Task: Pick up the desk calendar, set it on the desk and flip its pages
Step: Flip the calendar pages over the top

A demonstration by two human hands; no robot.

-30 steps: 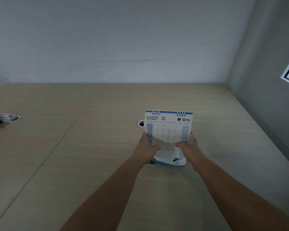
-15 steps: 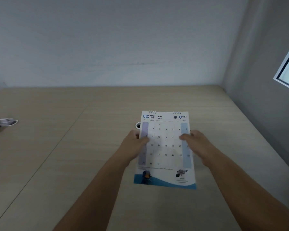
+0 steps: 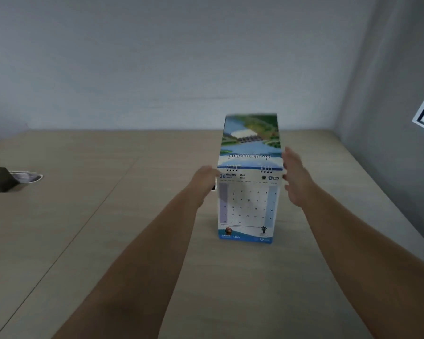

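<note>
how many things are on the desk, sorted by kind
desk calendar: 1, standing, June page showing, photo page flipped up
white cup: 1, mostly hidden behind the left hand
dark object at the left edge: 1
pale crumpled item beside it: 1, too blurred to name
total: 4

The calendar (image 3: 247, 206) in front of me shows a white June page with a grey number grid, a lilac stripe down its left, a pale blue stripe down its right and a blue band along the bottom. The lifted page above it is a green and blue river picture. The bench (image 3: 108, 228) is pale beige woodgrain. The wall (image 3: 157, 57) is light grey-blue.
</note>
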